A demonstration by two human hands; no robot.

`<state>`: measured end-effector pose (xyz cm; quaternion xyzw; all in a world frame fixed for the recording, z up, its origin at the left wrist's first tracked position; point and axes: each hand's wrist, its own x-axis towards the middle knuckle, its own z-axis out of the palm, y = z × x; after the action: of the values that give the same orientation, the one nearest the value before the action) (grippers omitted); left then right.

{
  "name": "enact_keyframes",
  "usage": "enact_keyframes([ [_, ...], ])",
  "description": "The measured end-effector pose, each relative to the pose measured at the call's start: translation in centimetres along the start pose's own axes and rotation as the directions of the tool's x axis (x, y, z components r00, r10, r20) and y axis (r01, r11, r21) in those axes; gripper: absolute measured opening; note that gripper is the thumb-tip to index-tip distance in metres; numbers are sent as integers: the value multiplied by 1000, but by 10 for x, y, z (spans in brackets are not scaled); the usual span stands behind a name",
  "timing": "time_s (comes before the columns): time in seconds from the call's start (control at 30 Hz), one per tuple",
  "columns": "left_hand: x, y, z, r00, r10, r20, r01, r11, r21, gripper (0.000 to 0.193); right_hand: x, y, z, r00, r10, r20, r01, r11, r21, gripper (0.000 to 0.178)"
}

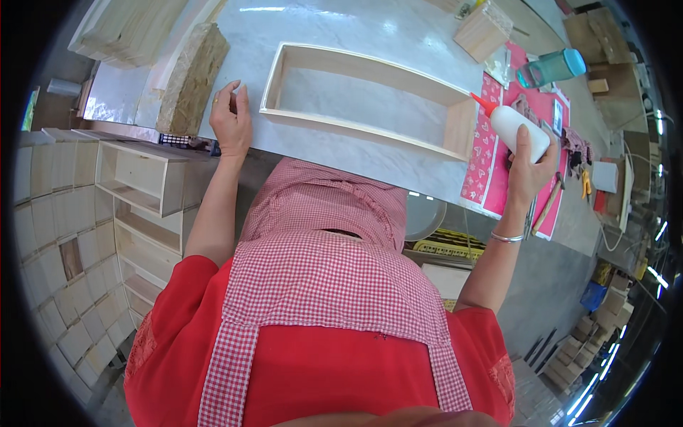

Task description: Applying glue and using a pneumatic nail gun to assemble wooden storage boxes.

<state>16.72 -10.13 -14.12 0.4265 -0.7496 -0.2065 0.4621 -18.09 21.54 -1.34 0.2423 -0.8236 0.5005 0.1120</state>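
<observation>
A long rectangular frame of pale wood (356, 122) lies on the table in front of me; the tabletop shows through its middle. My right hand (530, 167) is wrapped round a white squeeze glue bottle (514, 128). The bottle's red nozzle points up and left, its tip at the frame's right end; whether it touches the wood I cannot tell. Left of the frame, over the table's near edge, my left hand (232, 122) is raised with loosely bent fingers. There is a gap between them, and nothing shows in that hand.
At the left stands a thick chipboard block (193, 78), with stacked wood pieces (131, 32) behind it. A wooden block (484, 30), teal bottle (551, 68) and hammer (548, 205) lie to the right, near a pink patterned cloth (481, 153). Wooden boxes (146, 238) are stacked low at the left.
</observation>
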Motion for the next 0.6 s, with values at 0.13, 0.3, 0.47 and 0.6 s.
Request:
enact_keyframes([
  [0.13,0,-3,2,1000,11,-2,-11,1000,11,22,0,3,-6,1000,2,-9,-2,1000,-16,44],
  [0.3,-1,-6,-1,999,-30,31,29,998,55,25,-8,3,-17,1000,12,-2,-12,1000,-28,43],
  [0.47,0,-3,2,1000,-27,15,27,1000,16,23,-24,-5,-32,1000,15,18,-14,999,-51,41],
  [0.6,0,-2,2,1000,-1,1,1,1000,7,24,-39,-7,-46,1000,-9,24,11,998,-65,39],
])
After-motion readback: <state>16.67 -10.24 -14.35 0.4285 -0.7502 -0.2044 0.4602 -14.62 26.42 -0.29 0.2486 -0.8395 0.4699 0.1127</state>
